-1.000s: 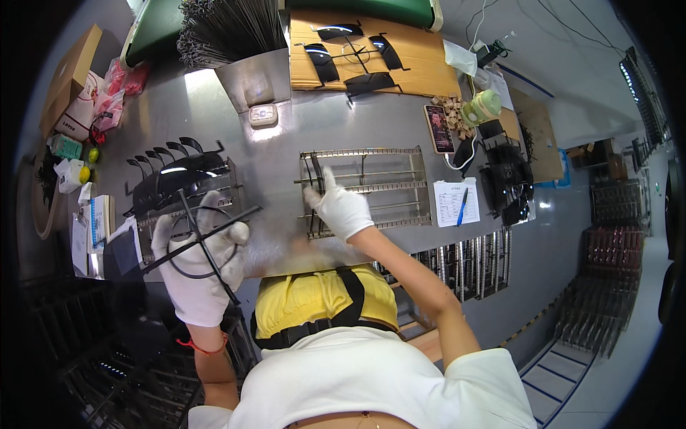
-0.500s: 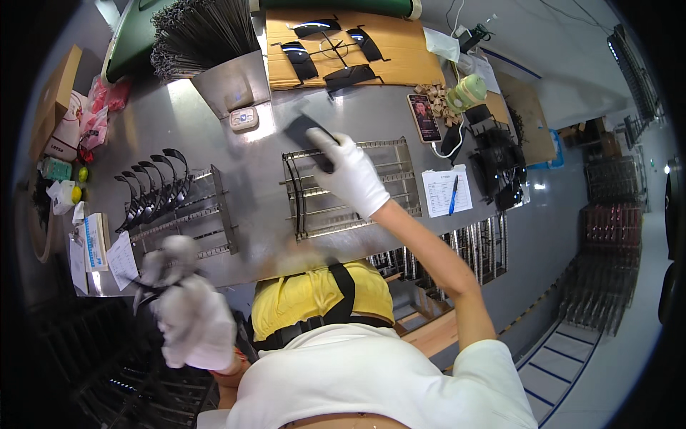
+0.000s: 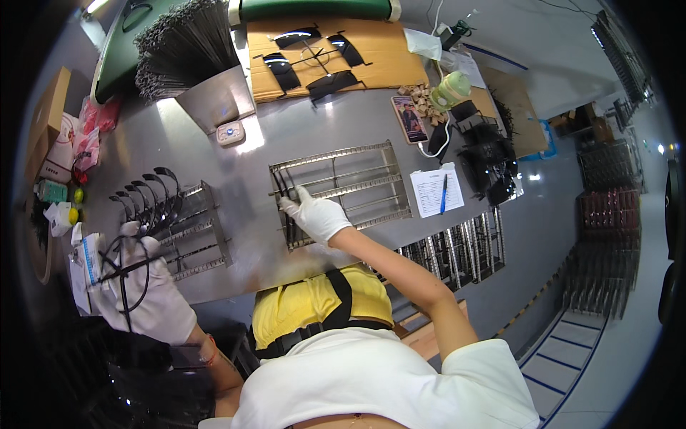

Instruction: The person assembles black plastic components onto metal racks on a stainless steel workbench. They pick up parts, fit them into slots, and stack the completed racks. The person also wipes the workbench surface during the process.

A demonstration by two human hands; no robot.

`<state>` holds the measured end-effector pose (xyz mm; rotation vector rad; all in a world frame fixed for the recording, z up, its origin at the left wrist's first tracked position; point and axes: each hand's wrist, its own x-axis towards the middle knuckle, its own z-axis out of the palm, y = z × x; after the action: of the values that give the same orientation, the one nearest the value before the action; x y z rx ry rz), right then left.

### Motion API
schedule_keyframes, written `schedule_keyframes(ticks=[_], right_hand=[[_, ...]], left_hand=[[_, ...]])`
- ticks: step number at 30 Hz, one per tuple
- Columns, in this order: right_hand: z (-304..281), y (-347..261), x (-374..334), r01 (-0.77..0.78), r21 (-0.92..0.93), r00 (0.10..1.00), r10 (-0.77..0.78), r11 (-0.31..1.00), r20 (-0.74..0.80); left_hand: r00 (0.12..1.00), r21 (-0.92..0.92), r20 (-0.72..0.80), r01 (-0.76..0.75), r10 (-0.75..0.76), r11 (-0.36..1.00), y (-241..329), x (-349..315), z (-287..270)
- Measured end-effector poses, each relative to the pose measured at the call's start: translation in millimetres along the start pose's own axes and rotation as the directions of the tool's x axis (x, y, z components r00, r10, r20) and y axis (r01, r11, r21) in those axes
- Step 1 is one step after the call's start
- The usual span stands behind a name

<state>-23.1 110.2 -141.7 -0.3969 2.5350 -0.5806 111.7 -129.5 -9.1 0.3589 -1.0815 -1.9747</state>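
My left hand [image 3: 146,293], in a white glove, is closed on a black wire frame [image 3: 127,270] with a ring and crossing rods, left of the table's front edge. Dark glossy shapes [image 3: 157,361] lie below that hand; whether they hang from the frame I cannot tell. My right hand [image 3: 318,216], also gloved, is at the left end of a slotted metal rack [image 3: 364,191]. Its thumb and fingers pinch a thin black curved plate [image 3: 289,230] standing in the slots, partly hidden by the hand. Other such plates stand close beside it.
A second rack [image 3: 207,227] with several curved black plates [image 3: 166,207] stands at left. A cardboard sheet [image 3: 261,43] bears a wire frame with black plates. Around are a bundle of wires [image 3: 182,50], a phone [image 3: 409,120], a paper with a pen [image 3: 429,196], and more racks [image 3: 457,250].
My right hand has come down and nearer with the black plate, from above the rack into its left end. My left hand has moved left and up, bringing the wire frame clearly into sight.
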Motion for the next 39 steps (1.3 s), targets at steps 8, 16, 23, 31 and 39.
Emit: schedule_keyframes(ticks=[8,16,23,31,39], right_hand=[[-85,-69,-45,0.352,0.712,0.785,-0.606,0.607,0.129],[-52,1,-24,0.576,-0.246,0.666,-0.622,0.780,-0.413],[20,48,-11,0.408,-0.146,0.900,-0.424,0.901,-0.100],[-21,6,-19,-0.040,0.006,0.999,0.040,0.999,0.030],[-78,17,-51,0.049,0.760,0.891,-0.372,0.648,0.261]], left_hand=[[0.663,0.702,0.697,-0.552,0.274,-0.450,-38,-10,14],[0.344,0.299,0.939,-0.814,-0.002,0.498,-23,-40,45],[0.912,0.300,0.382,-0.276,0.150,0.913,-44,-39,5],[0.933,0.310,0.315,-0.274,0.173,0.910,-52,-37,11],[0.751,0.467,0.658,-0.354,-0.051,0.810,-122,-62,52]])
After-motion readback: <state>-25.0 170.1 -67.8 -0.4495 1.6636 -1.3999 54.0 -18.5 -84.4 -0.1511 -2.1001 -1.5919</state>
